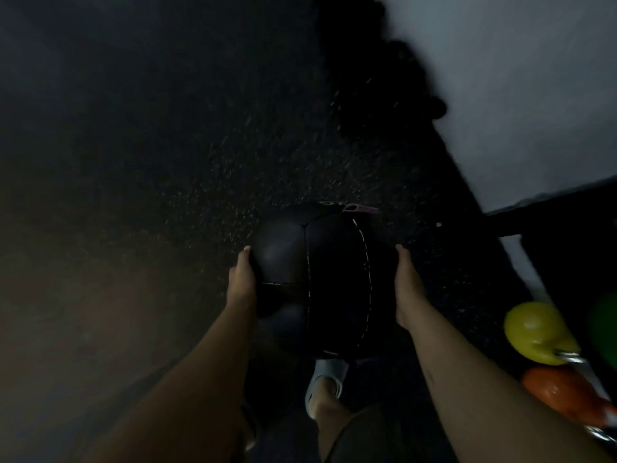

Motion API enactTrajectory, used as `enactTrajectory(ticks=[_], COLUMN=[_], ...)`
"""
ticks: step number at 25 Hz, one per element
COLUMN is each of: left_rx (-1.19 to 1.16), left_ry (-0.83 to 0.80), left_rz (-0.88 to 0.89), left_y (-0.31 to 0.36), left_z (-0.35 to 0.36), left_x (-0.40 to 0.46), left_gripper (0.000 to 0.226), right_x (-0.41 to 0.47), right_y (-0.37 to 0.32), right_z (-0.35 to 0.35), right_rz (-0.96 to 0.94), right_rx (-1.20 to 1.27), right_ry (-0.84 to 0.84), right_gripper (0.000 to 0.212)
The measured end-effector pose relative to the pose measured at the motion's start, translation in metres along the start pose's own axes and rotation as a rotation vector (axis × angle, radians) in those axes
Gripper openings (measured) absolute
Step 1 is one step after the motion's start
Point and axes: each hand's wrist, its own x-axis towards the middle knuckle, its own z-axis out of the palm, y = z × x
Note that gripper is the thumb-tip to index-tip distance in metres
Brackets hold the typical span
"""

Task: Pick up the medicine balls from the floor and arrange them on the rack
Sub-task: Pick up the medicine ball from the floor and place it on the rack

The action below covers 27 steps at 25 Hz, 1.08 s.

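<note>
A large black medicine ball (320, 282) with white stitched seams and a small pink tag at its far side is held in front of me above the dark floor. My left hand (242, 282) presses flat against its left side. My right hand (409, 289) presses against its right side. Both arms are stretched forward. A row of dark round shapes (384, 78), possibly more balls, runs along the wall at the upper right, too dim to tell apart. A dark frame (547, 215), perhaps the rack, stands at the right.
Speckled black rubber floor (200, 162) fills the left and middle. A pale wall (517, 78) is at the upper right. A yellow kettlebell (534, 332) and an orange one (564, 392) sit at the lower right. My foot in a grey slipper (325, 379) is below the ball.
</note>
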Motion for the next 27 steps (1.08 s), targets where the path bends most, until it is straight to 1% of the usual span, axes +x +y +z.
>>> enactTrajectory(ticks=[3,4,5,7,8,9,11,12,13,15,16,18,20,24,27], left_rx=[0.063,0.094,0.136,0.204,0.227,0.251,0.299,0.321,0.346,0.373,0.384,0.386,0.38,0.317,0.266], left_ry=[-0.097,-0.156,-0.22,-0.296,-0.355,-0.415,-0.525,-0.581,-0.639,-0.73,-0.795,-0.921,-1.013,-1.149,-1.266], left_rz=[0.105,0.128,0.162,0.268,0.33,0.387,0.47,0.497,0.526,0.61,0.642,0.694,0.743,0.847,0.852], left_y=[0.08,0.102,0.12,0.145,0.154,0.16,0.163,0.16,0.155,0.145,0.136,0.117,0.095,0.042,-0.006], left_z=[0.063,0.084,0.105,0.138,0.154,0.167,0.194,0.205,0.215,0.234,0.242,0.258,0.271,0.299,0.326], left_x=[-0.084,-0.117,-0.153,-0.221,-0.265,-0.307,-0.39,-0.43,-0.47,-0.537,-0.575,-0.649,-0.722,-0.841,-0.913], left_gripper=[0.107,0.107,0.107,0.109,0.111,0.114,0.118,0.119,0.118,0.116,0.116,0.115,0.111,0.105,0.095], right_x=[-0.086,-0.117,-0.15,-0.206,-0.236,-0.265,-0.32,-0.348,-0.375,-0.422,-0.45,-0.505,-0.555,-0.641,-0.689], right_y=[-0.061,-0.075,-0.086,-0.098,-0.101,-0.101,-0.099,-0.098,-0.097,-0.096,-0.09,-0.076,-0.061,-0.032,-0.01], right_z=[-0.064,-0.086,-0.11,-0.151,-0.176,-0.202,-0.252,-0.278,-0.303,-0.348,-0.374,-0.426,-0.481,-0.579,-0.651], right_rz=[-0.107,-0.152,-0.222,-0.388,-0.469,-0.516,-0.572,-0.599,-0.651,-0.8,-0.859,-0.921,-0.991,-1.164,-1.247], right_rx=[0.233,0.309,0.358,0.348,0.37,0.406,0.532,0.621,0.713,0.882,0.951,1.032,1.05,1.057,1.029], right_ry=[0.023,0.033,0.059,0.165,0.222,0.248,0.311,0.335,0.35,0.369,0.394,0.446,0.474,0.556,0.607], right_gripper=[0.069,0.067,0.058,0.033,0.031,0.037,0.058,0.064,0.063,0.056,0.056,0.063,0.065,0.058,0.059])
